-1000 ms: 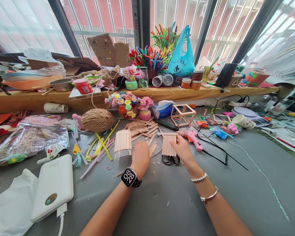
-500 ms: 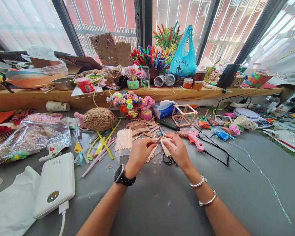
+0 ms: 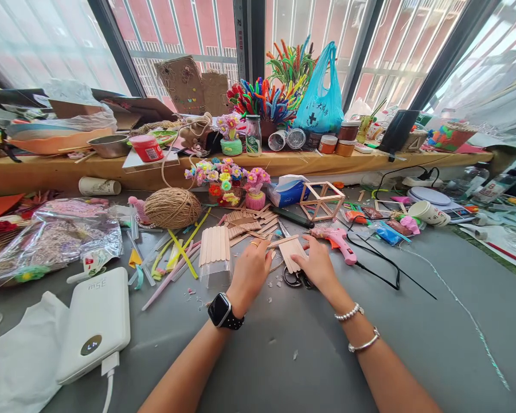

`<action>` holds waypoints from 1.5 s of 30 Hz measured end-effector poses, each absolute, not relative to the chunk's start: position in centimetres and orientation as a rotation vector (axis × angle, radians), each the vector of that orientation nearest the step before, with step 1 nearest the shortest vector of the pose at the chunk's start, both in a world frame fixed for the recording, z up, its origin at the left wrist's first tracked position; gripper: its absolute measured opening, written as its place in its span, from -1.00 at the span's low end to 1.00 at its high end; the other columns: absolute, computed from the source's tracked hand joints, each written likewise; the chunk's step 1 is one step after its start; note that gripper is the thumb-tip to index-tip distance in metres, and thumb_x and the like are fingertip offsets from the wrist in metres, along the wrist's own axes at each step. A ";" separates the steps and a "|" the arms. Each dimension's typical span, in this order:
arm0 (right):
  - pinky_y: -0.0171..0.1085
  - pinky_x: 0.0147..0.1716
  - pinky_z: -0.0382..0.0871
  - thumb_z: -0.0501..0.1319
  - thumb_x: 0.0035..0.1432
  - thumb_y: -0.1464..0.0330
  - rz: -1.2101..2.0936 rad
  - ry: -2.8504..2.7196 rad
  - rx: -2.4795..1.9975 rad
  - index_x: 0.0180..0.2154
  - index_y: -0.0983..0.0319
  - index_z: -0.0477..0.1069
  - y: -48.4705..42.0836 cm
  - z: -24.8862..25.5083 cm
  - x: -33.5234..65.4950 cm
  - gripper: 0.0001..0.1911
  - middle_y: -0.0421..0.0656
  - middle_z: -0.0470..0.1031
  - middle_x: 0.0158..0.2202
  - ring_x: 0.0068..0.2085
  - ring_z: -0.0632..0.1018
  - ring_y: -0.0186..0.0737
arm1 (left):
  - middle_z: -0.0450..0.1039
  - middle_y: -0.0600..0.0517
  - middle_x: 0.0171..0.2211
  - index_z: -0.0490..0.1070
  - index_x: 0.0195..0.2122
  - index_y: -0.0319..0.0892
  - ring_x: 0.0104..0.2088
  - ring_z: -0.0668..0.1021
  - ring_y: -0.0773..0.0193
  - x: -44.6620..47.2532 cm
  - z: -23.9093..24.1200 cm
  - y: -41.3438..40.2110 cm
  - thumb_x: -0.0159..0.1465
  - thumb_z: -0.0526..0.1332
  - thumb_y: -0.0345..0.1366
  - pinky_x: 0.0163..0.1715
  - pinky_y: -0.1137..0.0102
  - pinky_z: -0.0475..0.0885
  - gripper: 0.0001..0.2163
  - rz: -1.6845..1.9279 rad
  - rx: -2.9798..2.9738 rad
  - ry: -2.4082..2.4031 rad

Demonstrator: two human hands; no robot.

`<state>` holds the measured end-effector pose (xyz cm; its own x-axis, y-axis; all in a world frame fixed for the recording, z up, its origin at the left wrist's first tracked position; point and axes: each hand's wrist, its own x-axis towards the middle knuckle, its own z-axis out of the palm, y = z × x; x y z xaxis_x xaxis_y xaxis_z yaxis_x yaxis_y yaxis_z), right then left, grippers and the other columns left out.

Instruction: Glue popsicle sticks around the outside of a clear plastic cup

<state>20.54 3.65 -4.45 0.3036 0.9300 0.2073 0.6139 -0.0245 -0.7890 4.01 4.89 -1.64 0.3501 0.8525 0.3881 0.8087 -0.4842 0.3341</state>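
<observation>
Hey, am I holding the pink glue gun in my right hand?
No, the pink glue gun lies on the table, while the right hand holds a panel of wooden sticks.

1. One camera, worn on the person's head, looks forward and down from above and behind the hands (image 3: 250,269).
2. It sits near enough that the forearms (image 3: 184,361) enter along the bottom edge, with the hands just below mid-frame.
3. Its wide view covers the surface (image 3: 279,367) around the hands, the shelf (image 3: 284,166) beyond them and, farthest off, the windows (image 3: 189,28).
</observation>
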 end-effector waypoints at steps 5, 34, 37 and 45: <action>-0.14 -0.28 0.27 0.19 -0.09 0.29 0.623 -1.324 -1.652 -0.16 0.30 0.34 3.8 -3.6 20.6 -0.60 -0.12 0.43 -0.41 -0.33 0.43 -0.10 | 0.41 -0.11 -0.13 0.28 -0.09 -0.27 -0.10 0.46 0.22 3.9 -2.0 5.1 0.20 0.10 -0.44 -0.10 0.35 0.38 -0.76 0.935 2.543 1.510; -0.33 -0.46 0.35 0.28 -0.13 0.21 1.215 -1.181 -1.250 -0.29 0.27 0.44 2.5 -2.0 19.6 -0.66 -0.17 0.51 -0.39 -0.39 0.49 -0.23 | 0.51 -0.13 -0.20 0.35 -0.04 -0.22 -0.21 0.56 0.19 3.4 -3.1 4.8 0.21 0.04 -0.52 -0.21 0.35 0.47 -0.69 1.007 2.584 1.418; -0.30 -0.41 0.38 0.26 -0.12 0.17 1.206 -1.125 -1.232 -0.27 0.24 0.41 2.6 -2.1 19.5 -0.63 -0.15 0.52 -0.33 -0.33 0.51 -0.19 | 0.48 -0.14 -0.12 0.29 0.00 -0.22 -0.16 0.54 0.19 3.5 -3.1 5.1 0.24 0.05 -0.40 -0.16 0.32 0.46 -0.71 1.136 2.419 1.425; -0.28 -0.35 0.36 0.15 -0.02 0.06 1.161 -1.134 -1.202 -0.29 0.24 0.40 2.6 -2.4 18.4 -0.61 -0.14 0.50 -0.34 -0.30 0.49 -0.19 | 0.53 -0.09 -0.21 0.41 -0.12 -0.28 -0.20 0.55 0.18 4.6 -3.1 5.3 0.29 -0.04 -0.19 -0.24 0.35 0.48 -0.66 0.970 1.786 0.924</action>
